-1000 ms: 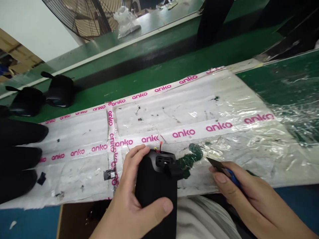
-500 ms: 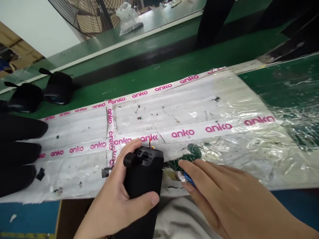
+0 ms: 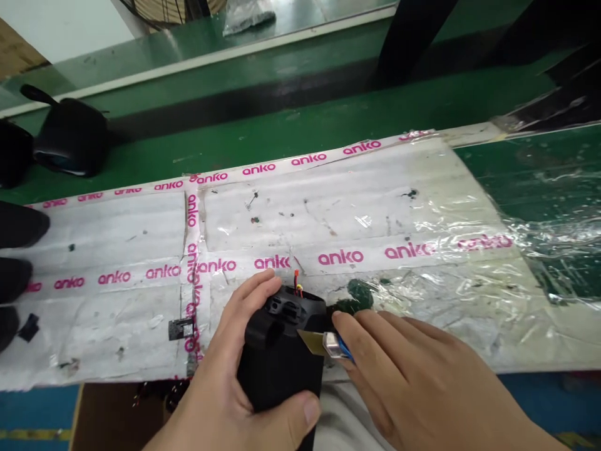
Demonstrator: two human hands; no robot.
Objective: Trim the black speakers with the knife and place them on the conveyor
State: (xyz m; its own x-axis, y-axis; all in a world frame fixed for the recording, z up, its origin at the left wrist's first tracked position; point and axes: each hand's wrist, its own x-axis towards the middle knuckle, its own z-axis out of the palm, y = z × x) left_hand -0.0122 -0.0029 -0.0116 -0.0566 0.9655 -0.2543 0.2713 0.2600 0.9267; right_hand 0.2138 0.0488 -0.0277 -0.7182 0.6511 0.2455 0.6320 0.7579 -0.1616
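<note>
My left hand (image 3: 235,394) is wrapped round a black plastic housing (image 3: 282,357), held upright at the near edge of the bench. Red and yellow wire ends (image 3: 297,289) poke out of its top. My right hand (image 3: 413,382) pinches a small blue-handled utility knife (image 3: 331,344). Its blade tip rests against the right side of the housing near the top.
A white foam sheet (image 3: 328,213) taped with pink "anko" tape covers the green bench. Black housings (image 3: 70,141) lie at the far left, more dark ones at the left edge. Crinkled clear plastic (image 3: 554,232) sits at right. A small black piece (image 3: 181,328) lies near my left hand.
My right hand has brought the knife blade up against the housing's side. My left hand has turned the housing slightly. The view has shifted, so the sheet sits lower.
</note>
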